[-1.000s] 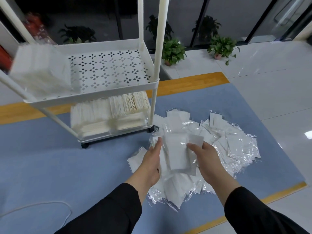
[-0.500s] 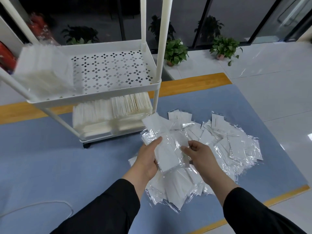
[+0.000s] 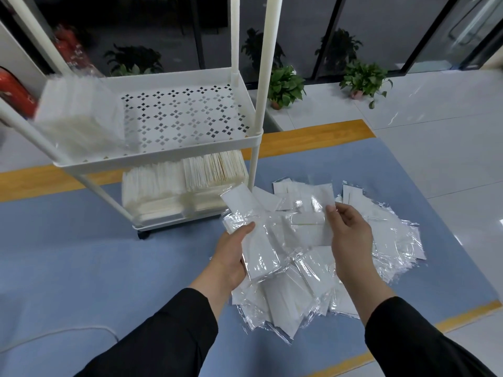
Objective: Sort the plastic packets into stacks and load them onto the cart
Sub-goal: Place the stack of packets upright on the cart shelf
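Note:
A loose heap of clear plastic packets point(image 3: 381, 240) with white inserts lies on the blue mat. My left hand point(image 3: 231, 257) grips a small stack of packets point(image 3: 258, 240) from its left side, thumb on top. My right hand point(image 3: 349, 235) holds another packet point(image 3: 307, 213) raised above the heap, thumb on its right edge. The white cart point(image 3: 168, 161) stands just behind and left. Its upper shelf carries one stack of packets point(image 3: 79, 118) at the left. The lower shelf is packed with upright rows of packets point(image 3: 185, 183).
The blue mat point(image 3: 81, 268) has a yellow border and sits on white floor tiles. A white cable point(image 3: 54, 333) lies at the lower left. Potted plants point(image 3: 285, 85) stand by dark glass behind the cart. A red object point(image 3: 13, 91) is at the far left.
Both hands have risen from the heap. My right hand has moved up and right with a packet, away from the stack in my left hand.

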`<action>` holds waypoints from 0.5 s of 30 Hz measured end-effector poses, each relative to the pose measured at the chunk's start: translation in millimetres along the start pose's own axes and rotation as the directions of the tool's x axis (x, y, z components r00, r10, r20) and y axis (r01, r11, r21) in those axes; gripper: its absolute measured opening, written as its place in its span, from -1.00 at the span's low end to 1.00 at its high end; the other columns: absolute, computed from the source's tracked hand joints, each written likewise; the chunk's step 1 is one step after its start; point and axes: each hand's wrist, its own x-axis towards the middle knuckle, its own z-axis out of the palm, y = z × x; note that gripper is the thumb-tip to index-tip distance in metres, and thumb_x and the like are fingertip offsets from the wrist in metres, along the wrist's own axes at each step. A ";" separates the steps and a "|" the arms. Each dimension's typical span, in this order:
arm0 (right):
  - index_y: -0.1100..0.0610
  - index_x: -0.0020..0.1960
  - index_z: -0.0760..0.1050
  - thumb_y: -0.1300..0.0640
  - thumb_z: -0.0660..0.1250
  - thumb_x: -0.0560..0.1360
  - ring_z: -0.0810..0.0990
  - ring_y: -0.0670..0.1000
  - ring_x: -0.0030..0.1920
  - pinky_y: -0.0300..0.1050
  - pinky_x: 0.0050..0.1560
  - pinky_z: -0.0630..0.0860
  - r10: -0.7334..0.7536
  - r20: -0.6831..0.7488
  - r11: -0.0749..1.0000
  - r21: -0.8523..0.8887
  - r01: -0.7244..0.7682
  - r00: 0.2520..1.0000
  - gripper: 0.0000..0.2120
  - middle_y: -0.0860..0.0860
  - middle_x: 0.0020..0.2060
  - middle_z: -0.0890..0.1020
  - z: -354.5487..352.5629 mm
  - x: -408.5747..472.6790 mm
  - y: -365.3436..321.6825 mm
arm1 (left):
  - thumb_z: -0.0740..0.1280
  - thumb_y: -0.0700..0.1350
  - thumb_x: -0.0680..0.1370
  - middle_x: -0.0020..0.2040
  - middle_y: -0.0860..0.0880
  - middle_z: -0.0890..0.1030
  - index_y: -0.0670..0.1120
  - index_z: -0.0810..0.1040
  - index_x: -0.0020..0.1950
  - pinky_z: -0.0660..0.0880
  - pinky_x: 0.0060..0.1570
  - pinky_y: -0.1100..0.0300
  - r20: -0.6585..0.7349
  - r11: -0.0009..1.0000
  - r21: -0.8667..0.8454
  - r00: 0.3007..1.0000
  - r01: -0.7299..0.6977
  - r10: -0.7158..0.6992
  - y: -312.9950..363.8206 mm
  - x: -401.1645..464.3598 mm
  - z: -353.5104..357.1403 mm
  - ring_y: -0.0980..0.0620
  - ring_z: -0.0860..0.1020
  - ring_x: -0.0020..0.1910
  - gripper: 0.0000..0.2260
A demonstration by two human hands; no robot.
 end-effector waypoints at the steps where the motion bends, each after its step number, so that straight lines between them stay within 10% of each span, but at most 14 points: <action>1: 0.10 0.05 0.63 0.07 0.35 0.61 0.60 -0.24 -0.23 -0.40 -0.22 0.48 0.000 -0.014 1.000 0.012 0.000 1.000 -0.88 -0.12 -0.15 0.70 -0.9 0.3 -0.5 | 0.48 -0.15 0.55 0.00 -0.17 0.73 -0.20 0.61 0.27 0.64 -0.14 0.00 0.001 1.000 -0.003 1.000 -0.001 0.001 0.3 -0.9 -1.9 -0.13 0.71 -0.11 -0.68; 11: 0.06 0.06 0.54 0.04 0.28 0.65 0.60 -0.12 -0.06 -0.23 -0.02 0.47 0.097 -0.244 0.991 0.108 -0.072 0.965 -0.88 -0.10 -0.08 0.64 35.7 -36.4 21.1 | 0.32 0.14 0.63 0.11 -0.09 0.73 -0.06 0.61 0.28 0.63 -0.13 0.12 0.090 0.996 -0.084 0.995 0.036 -0.028 -13.2 -28.8 23.0 -0.04 0.72 0.03 -0.65; 15: 0.04 -0.03 0.54 0.08 0.30 0.63 0.61 -0.05 -0.15 -0.02 -0.04 0.55 0.082 -0.092 0.996 -0.014 -0.084 0.992 -0.91 -0.06 -0.20 0.64 47.8 -53.9 31.0 | 0.37 0.06 0.62 0.15 -0.12 0.71 -0.11 0.59 0.31 0.63 0.07 0.00 0.114 0.996 -0.093 0.993 -0.001 0.012 -18.3 -33.9 30.0 -0.08 0.70 0.12 -0.65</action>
